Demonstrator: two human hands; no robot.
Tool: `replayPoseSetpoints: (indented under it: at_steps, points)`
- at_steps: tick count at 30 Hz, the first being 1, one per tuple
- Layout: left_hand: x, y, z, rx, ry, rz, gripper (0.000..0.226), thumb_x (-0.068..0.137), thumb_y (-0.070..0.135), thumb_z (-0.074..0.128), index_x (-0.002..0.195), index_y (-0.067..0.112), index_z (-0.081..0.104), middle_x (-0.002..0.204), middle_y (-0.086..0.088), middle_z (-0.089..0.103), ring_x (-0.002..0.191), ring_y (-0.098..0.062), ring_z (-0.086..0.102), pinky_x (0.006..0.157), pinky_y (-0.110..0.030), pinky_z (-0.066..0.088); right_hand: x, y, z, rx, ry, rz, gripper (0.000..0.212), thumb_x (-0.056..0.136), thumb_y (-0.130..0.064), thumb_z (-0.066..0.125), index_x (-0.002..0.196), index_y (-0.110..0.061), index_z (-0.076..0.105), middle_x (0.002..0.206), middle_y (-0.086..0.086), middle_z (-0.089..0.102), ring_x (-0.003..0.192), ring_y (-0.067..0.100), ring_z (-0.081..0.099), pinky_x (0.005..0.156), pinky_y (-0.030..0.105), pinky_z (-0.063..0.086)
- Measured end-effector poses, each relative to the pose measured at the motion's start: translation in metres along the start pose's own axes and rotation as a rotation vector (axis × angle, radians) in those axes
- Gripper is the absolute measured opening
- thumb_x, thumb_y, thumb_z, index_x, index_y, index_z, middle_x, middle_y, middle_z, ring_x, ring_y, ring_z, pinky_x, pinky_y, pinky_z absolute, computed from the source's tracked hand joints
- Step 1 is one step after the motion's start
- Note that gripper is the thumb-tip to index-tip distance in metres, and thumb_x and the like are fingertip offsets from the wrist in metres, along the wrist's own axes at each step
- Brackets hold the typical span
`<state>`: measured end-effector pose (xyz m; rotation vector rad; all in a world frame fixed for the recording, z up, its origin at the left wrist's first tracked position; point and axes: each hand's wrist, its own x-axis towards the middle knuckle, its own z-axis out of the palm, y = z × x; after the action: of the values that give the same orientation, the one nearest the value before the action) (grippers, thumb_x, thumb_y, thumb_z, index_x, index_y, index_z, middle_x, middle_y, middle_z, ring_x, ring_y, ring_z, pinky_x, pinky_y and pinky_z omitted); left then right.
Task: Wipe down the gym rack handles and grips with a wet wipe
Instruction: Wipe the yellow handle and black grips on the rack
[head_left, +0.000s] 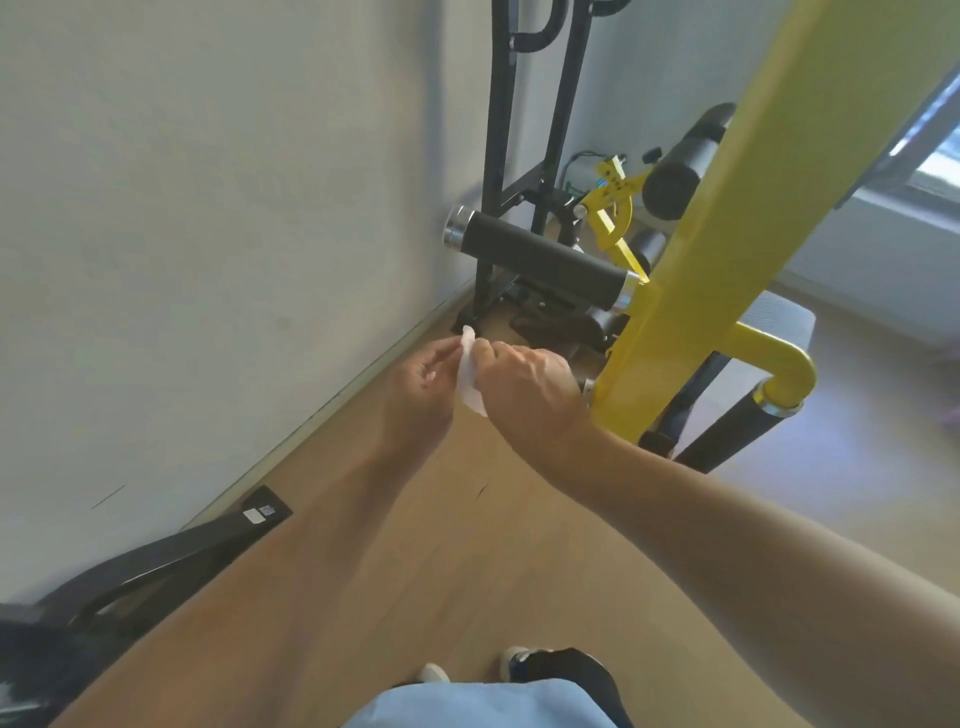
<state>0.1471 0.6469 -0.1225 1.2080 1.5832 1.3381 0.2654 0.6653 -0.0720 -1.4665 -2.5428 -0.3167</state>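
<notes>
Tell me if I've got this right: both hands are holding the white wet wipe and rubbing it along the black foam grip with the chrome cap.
Not quite. The head view shows the left hand and right hand holding the white wet wipe in the air, below the black foam grip and not touching it.

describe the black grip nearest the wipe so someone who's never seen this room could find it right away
Start at the big yellow beam slanting across the right. The grip sticks out leftward from it toward the wall, above both hands. Unlike the other black grips, it ends in a shiny chrome cap.

I can read no text here; the white sticker (253, 515) on the black bar (171, 556) is too blurred
</notes>
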Motion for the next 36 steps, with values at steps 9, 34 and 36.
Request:
replayPoseSetpoints:
  at_steps: [9, 34, 36]
  points:
    - [0.018, -0.002, 0.003, 0.012, -0.012, -0.02, 0.016, 0.1, 0.032, 0.058, 0.108, 0.034, 0.071, 0.089, 0.026, 0.072, 0.084, 0.02, 0.063, 0.076, -0.01, 0.054, 0.003, 0.007, -0.004, -0.28, -0.092, -0.048, 0.008, 0.081, -0.01, 0.072, 0.085, -0.006, 0.066, 0.067, 0.007, 0.065, 0.057, 0.024, 0.065, 0.068, 0.036, 0.058]
    - [0.024, -0.002, 0.0, 0.045, -0.024, 0.004, 0.018, 0.098, 0.033, 0.06, 0.111, 0.029, 0.072, 0.098, 0.02, 0.07, 0.086, 0.026, 0.058, 0.081, -0.008, 0.043, -0.002, 0.018, -0.021, -0.517, -0.26, -0.072, 0.015, 0.091, -0.024, 0.067, 0.098, -0.011, 0.067, 0.079, 0.005, 0.072, 0.076, 0.027, 0.072, 0.097, 0.047, 0.049]
    - [0.024, -0.003, -0.001, 0.08, -0.02, 0.025, 0.014, 0.099, 0.034, 0.059, 0.107, 0.034, 0.07, 0.097, 0.022, 0.071, 0.088, 0.02, 0.061, 0.078, -0.014, 0.049, 0.011, 0.01, -0.01, -0.295, -0.156, -0.086, 0.015, 0.088, -0.024, 0.073, 0.089, -0.01, 0.069, 0.069, 0.003, 0.071, 0.063, 0.022, 0.071, 0.092, 0.043, 0.054]
